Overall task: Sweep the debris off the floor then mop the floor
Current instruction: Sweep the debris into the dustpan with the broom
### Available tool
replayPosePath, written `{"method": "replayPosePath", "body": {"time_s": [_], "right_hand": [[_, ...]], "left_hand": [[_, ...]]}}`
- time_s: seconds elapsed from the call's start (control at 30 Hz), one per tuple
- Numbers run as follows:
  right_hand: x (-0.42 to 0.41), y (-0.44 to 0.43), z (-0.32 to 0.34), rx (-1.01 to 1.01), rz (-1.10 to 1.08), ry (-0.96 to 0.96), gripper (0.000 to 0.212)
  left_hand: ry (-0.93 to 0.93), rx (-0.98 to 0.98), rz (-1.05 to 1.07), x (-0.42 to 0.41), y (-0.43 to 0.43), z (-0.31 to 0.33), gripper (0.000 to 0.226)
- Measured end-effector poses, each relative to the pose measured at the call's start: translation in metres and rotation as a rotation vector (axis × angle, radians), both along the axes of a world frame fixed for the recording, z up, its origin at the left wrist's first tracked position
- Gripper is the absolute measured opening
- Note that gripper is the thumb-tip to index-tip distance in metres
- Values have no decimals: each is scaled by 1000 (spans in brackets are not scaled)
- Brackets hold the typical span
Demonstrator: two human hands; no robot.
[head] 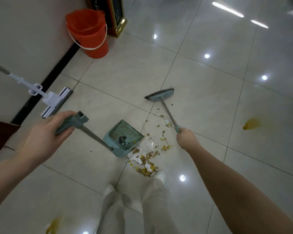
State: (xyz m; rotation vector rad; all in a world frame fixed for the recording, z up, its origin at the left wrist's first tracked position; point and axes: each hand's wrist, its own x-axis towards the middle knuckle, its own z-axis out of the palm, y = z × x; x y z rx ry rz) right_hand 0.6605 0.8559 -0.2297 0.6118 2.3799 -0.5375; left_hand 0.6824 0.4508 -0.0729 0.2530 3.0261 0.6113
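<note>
The debris [147, 157], a heap of brown crumbs, yellow bits and torn white paper, lies on the tiled floor [201, 102] just in front of the person's shoes, touching the open lip of the teal dustpan [123, 137], though what the dark lump inside the pan is I cannot make out. The left hand [46, 132] is closed round the dustpan's long handle and the right hand [186, 137] is wrapped tight round the broom [160, 95], whose head sits beyond the heap. A mop [56, 103] leans by the wall, its pole cut off at the left edge, near an orange bucket [88, 32], and two yellow spills [251, 124] mark the tiles.
</note>
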Motion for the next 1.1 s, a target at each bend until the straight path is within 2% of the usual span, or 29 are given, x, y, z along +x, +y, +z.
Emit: {"method": "replayPosePath", "body": {"time_s": [0.2, 0.33, 0.53, 0.7, 0.87, 1.0, 1.1], "right_hand": [[86, -47, -9, 5, -111, -41, 38], [162, -98, 0, 1, -125, -84, 50], [225, -145, 23, 42, -165, -103, 42], [211, -140, 41, 70, -256, 68, 28], [162, -128, 37, 80, -307, 117, 22], [104, -112, 19, 81, -330, 147, 29], [74, -111, 4, 8, -435, 99, 38]], "left_hand": [[-2, 51, -132, -22, -29, -13, 44], [-74, 47, -161, -39, -65, -26, 39], [-83, 90, -307, -53, -87, -31, 41], [-53, 65, -356, -58, -88, -29, 40], [-37, -36, -333, -61, -88, -30, 40], [-26, 0, -328, -61, -85, -36, 39], [-22, -17, -329, -60, -88, -45, 39]]}}
